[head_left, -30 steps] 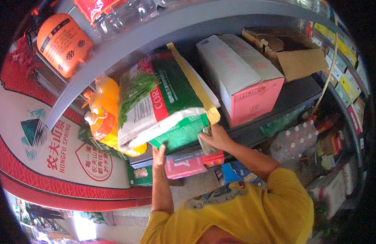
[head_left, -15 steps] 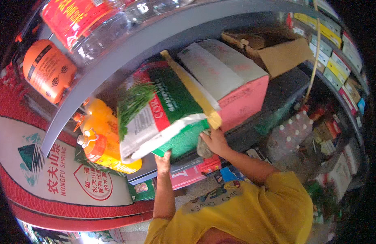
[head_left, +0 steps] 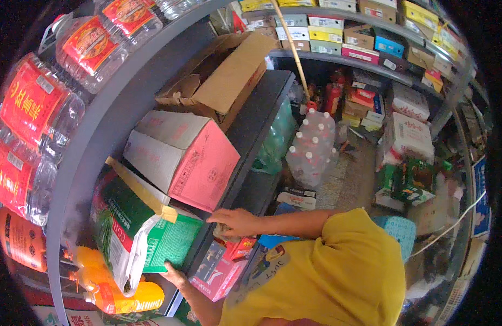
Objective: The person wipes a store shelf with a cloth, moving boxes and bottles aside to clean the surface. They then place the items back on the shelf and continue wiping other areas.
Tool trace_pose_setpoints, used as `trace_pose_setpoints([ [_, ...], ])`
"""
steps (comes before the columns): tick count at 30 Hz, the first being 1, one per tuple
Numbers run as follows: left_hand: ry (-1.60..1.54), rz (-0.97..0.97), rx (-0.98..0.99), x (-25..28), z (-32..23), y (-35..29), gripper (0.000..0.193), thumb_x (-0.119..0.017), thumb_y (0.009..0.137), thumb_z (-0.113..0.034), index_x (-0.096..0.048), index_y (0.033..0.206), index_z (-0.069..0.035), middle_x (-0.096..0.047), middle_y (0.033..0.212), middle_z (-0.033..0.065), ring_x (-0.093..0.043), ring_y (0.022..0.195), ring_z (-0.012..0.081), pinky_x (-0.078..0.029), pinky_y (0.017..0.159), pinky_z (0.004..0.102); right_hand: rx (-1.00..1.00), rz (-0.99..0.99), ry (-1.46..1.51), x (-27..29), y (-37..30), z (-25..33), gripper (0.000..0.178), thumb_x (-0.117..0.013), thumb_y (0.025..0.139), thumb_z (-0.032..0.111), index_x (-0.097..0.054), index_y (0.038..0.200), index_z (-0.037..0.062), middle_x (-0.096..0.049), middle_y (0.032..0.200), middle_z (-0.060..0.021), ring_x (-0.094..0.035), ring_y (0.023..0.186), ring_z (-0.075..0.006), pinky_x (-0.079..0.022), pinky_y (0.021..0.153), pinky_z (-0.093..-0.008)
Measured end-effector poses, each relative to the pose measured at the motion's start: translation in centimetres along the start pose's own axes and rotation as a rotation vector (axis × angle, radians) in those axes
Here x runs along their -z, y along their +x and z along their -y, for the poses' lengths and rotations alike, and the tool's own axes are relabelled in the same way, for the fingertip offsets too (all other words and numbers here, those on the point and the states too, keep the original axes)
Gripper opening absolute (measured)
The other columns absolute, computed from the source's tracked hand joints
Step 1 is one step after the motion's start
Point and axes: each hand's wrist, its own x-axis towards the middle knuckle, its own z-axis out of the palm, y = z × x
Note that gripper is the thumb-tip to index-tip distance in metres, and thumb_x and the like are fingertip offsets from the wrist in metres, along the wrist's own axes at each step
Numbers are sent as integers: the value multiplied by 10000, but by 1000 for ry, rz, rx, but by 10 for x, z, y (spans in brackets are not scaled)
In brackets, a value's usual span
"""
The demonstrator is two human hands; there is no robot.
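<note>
A green-and-white carton stands on the dark shelf, a yellow strip running along its edge. My left hand grips its lower front edge, thumb on the green face and the other fingers mostly hidden. Just right of the carton, my right hand is closed around a crumpled grey-brown cloth, held over the shelf's front edge. Behind the carton sits a pink-and-grey box. Orange drink bottles stand close on its left.
An open brown cardboard box lies farther along the shelf. Large water bottles line the upper shelf at left. Pink boxes sit below. Wrapped bottles stand on the floor near a bamboo pole.
The view has swung to the right, showing more of the floor and far shelves. My right hand, still with the cloth, has come away from the carton's corner. My left hand stays on the carton's edge.
</note>
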Motion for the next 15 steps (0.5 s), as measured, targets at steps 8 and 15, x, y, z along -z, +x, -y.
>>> trace_pose_setpoints([
  [8,-44,28,41,-17,-19,-6,594,-568,797,-301,-318,1232,15,-404,1213,149,-414,1050,273,-310,926,395,-173,-455,-154,-2,36,-80,324,-592,721,255,-474,989,117,-475,998,-115,-573,780,-323,-488,630,-402],
  [15,-59,57,124,-4,-4,-4,598,-547,812,-326,-311,1240,18,-380,1236,165,-423,1053,279,-323,920,409,-90,-517,-271,-27,56,-107,308,-590,727,234,-468,986,120,-453,939,-95,-563,750,-304,-478,609,-384],
])
